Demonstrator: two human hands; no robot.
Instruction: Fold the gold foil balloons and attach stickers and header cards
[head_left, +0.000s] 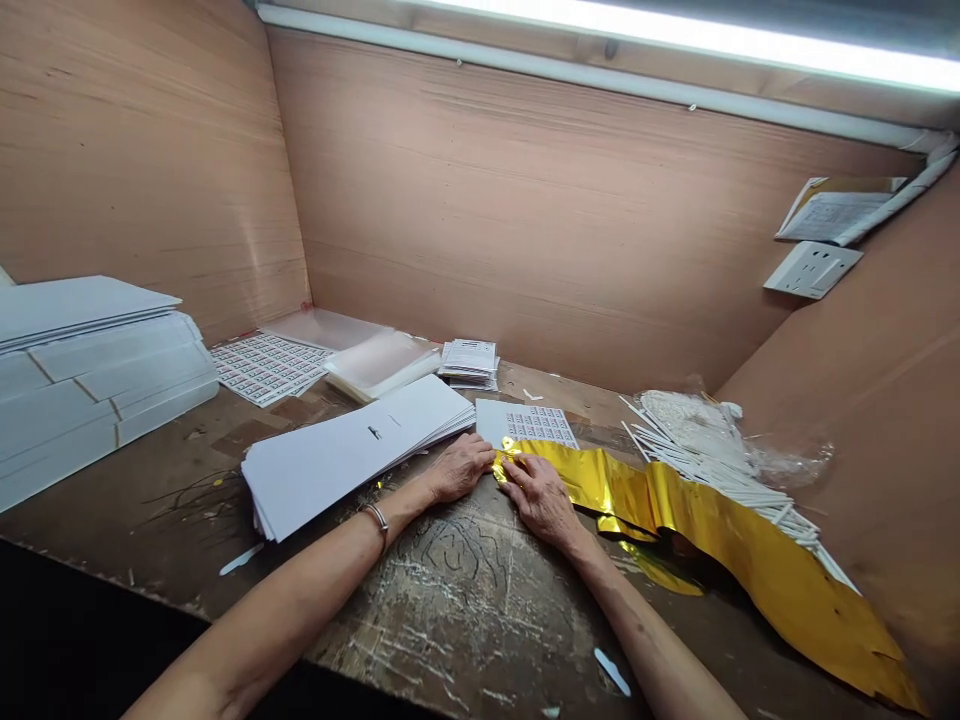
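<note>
Head view: L hand (457, 468) lies palm-down, fingertips at the end of a gold foil strip (750, 570), beside a stack of white card sheets (352, 450); R hand (541, 500) sits on the foil, can't tell if gripping. Foil runs from the middle of the table (480, 620) to the R front corner, w/ a printed label sheet (541, 425) just behind its end and white sticks (720, 480) alongside.
</note>
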